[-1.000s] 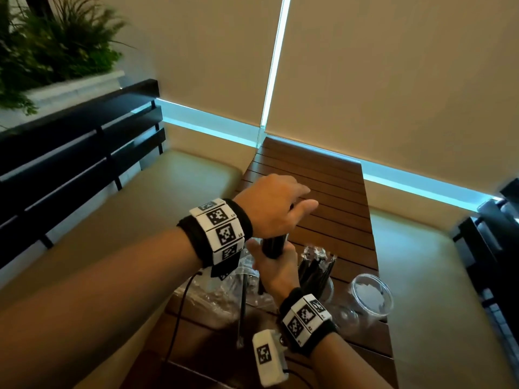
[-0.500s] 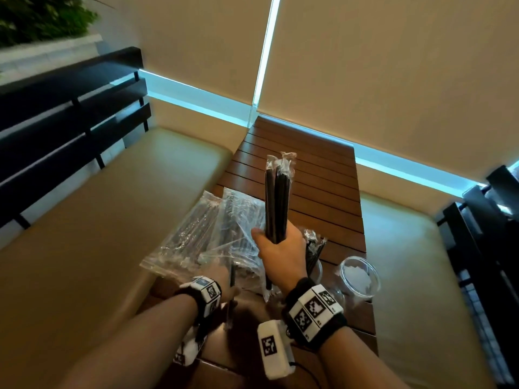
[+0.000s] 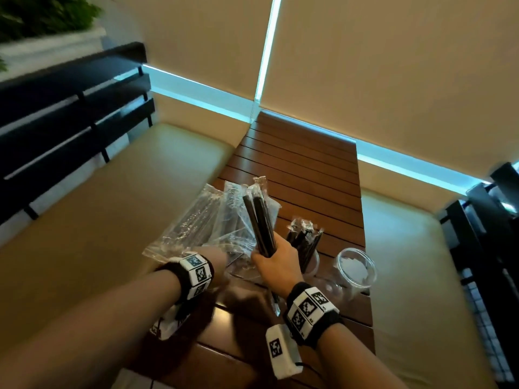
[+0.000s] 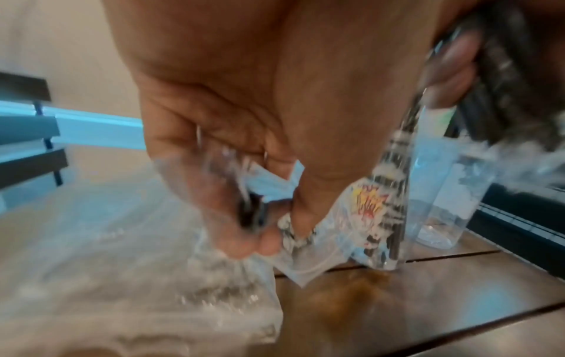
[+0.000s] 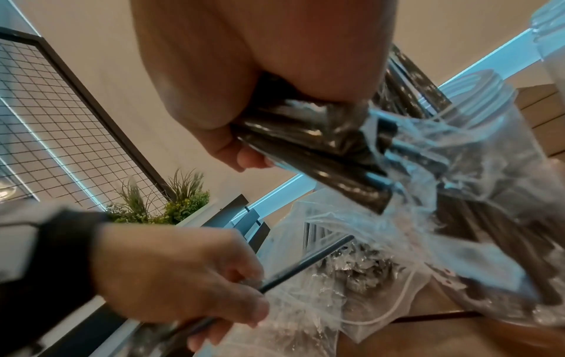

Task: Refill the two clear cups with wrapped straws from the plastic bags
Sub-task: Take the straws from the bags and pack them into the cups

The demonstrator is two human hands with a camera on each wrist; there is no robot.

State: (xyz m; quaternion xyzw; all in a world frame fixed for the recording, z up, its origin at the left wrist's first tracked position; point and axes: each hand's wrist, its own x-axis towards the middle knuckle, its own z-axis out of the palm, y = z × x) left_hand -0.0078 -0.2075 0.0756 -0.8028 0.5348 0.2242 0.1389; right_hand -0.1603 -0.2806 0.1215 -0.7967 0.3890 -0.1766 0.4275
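Observation:
My right hand (image 3: 276,259) grips a bundle of black wrapped straws (image 3: 259,220) above the table, its tops leaning left; the right wrist view shows this straw bundle (image 5: 312,149) in my palm. My left hand (image 3: 222,262) is low at the clear plastic bags (image 3: 193,223) and pinches a single wrapped straw (image 5: 305,260) by the bag opening. One clear cup (image 3: 313,265) right of my right hand holds several wrapped straws (image 3: 304,240). The other clear cup (image 3: 355,269) beside it is empty.
The slatted wooden table (image 3: 309,164) runs away from me to a blind-covered window. Beige cushioned benches (image 3: 112,206) flank it, with black slat backrests (image 3: 70,113). A plant (image 3: 42,18) sits at the top left. A wire-grid panel (image 3: 486,304) stands on the right.
My left hand came down from the top of the straw bundle to the bags and took a single straw. The bundle in my right hand now tilts left and sits lower.

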